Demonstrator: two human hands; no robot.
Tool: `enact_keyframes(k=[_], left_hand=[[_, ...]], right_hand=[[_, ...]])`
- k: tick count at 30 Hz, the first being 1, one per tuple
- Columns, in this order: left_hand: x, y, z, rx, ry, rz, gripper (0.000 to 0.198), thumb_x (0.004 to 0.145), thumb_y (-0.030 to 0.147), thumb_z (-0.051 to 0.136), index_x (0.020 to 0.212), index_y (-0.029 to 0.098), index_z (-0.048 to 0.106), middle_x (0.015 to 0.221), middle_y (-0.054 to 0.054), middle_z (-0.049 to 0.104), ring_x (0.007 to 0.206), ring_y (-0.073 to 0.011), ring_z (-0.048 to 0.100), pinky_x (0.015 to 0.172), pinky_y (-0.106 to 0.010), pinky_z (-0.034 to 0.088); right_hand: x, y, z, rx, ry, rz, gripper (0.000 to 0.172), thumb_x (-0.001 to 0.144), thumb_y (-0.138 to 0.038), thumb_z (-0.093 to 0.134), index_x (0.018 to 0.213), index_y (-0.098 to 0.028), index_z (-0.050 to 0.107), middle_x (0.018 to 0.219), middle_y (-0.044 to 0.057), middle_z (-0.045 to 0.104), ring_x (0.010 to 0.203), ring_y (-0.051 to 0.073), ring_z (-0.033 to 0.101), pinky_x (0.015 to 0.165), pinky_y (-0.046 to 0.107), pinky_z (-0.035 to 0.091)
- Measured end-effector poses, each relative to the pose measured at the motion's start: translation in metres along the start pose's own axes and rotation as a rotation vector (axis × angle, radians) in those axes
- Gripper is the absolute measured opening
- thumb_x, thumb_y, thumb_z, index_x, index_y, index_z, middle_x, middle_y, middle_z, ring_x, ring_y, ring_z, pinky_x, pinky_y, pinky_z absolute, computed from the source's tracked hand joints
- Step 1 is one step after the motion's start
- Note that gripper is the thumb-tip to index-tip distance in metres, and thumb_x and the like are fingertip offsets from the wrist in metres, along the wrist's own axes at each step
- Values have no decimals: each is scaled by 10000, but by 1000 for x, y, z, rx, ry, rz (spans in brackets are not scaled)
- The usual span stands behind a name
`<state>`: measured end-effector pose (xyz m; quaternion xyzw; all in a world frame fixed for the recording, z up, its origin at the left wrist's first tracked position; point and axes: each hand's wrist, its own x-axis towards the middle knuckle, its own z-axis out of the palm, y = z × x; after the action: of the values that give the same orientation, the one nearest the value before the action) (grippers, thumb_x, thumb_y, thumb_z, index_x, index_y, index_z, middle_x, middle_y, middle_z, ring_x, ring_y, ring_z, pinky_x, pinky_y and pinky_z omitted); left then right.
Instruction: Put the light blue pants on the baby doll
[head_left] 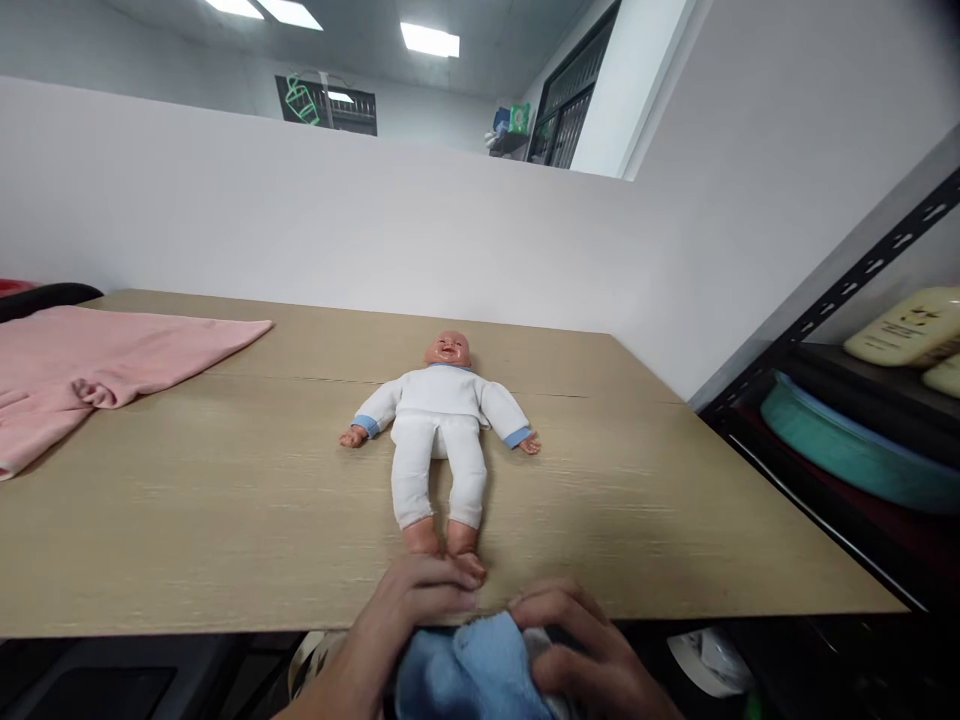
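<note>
Head: blue cloth (469,675) (bottom cropped)

No words can be read. The pale yellow plastic bottle (904,328) on the black metal shelf (870,268) at the right has dark marks, too small to read.

Both bare: left hand (409,612) and right hand (592,650) (left forearm (330,697) too) — fingers (444,597) uncovered.

Bright even light from ceiling panels (429,39), soft faint shadows on the surface (225,520), wide-angle bending at edges, slight blur on the hands.
</note>
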<state>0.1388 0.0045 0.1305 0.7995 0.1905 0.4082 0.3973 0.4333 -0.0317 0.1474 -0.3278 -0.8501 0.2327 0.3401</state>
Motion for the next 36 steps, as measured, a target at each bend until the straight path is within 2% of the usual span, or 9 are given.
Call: enact_keyframes(k=[4, 6, 9, 13, 21, 26, 29, 32, 36], left_hand=[[53, 32, -26, -220, -157, -226, 767, 878, 673, 803, 1502, 297, 562, 1468, -135, 598, 1366, -366, 567, 1185, -501, 464], [71, 36, -36, -305, -194, -319, 631, 896, 611, 815, 1385, 270, 608, 1344, -102, 630, 1236, -309, 606, 1055, -419, 519], [88, 31, -50, -336, -119, -398, 364, 963, 521, 779, 1122, 229, 632, 1106, -35, 605, 1033, -213, 583, 884, -309, 493], [103, 26, -65, -349, -43, -335, 294, 1017, 482, 725, 1046, 220, 596, 996, 1, 542, 934, -168, 526, 837, -280, 450], [116, 20, -76, -460, 177, -314, 248, 1021, 396, 738, 1100, 243, 558, 1025, 10, 554, 890, -133, 524, 800, -227, 470], [111, 8, -80, -505, 318, -263, 296, 982, 349, 784, 984, 243, 508, 1087, 9, 582, 912, -131, 537, 819, -219, 462], [108, 2, -90, -360, 313, -189, 271, 998, 345, 760, 959, 237, 514, 1197, -23, 591, 1076, -173, 569, 916, -249, 460], [107, -8, -106, -118, 170, -47, 338, 983, 496, 759, 959, 225, 558, 1461, -100, 533, 1415, -305, 473, 1172, -384, 376], [117, -21, -122, -155, -6, 72, 533, 873, 699, 795, 950, 223, 566, 1560, -154, 495, 1527, -405, 391, 1255, -516, 315]], right_hand=[[51, -28, -30, 87, 13, 130, 314, 868, -204, 740, 1126, -303, 591, 1048, -6, 734, 989, 196, 707, 915, 298, 549], [71, -29, -37, 14, 37, 125, 412, 828, -144, 717, 1184, -314, 600, 1046, -29, 733, 934, 172, 699, 864, 278, 523], [100, -23, -48, -9, 103, 66, 276, 904, -193, 705, 1148, -291, 623, 983, -33, 694, 860, 154, 654, 814, 278, 491], [129, -15, -66, -48, 63, 92, 204, 956, -338, 785, 1082, -271, 640, 984, -15, 664, 912, 177, 631, 874, 324, 479], [140, 9, -74, 11, 65, 124, 519, 893, -424, 876, 1280, -297, 555, 1521, 101, 544, 1455, 289, 517, 1202, 474, 444], [127, 22, -56, 144, 182, 346, 568, 913, -422, 840, 1370, -305, 524, 1449, 96, 632, 1296, 274, 659, 1075, 444, 557], [124, 24, -56, 79, 228, 377, 398, 929, -393, 809, 1266, -267, 639, 1223, 65, 722, 1082, 249, 705, 943, 395, 556], [126, 17, -62, 28, 207, 305, 110, 953, -309, 748, 1024, -231, 716, 1014, 31, 720, 961, 221, 668, 887, 362, 501], [136, 2, -70, 84, 138, 224, 73, 981, -254, 664, 1053, -241, 659, 966, -4, 670, 898, 190, 604, 829, 326, 455]])
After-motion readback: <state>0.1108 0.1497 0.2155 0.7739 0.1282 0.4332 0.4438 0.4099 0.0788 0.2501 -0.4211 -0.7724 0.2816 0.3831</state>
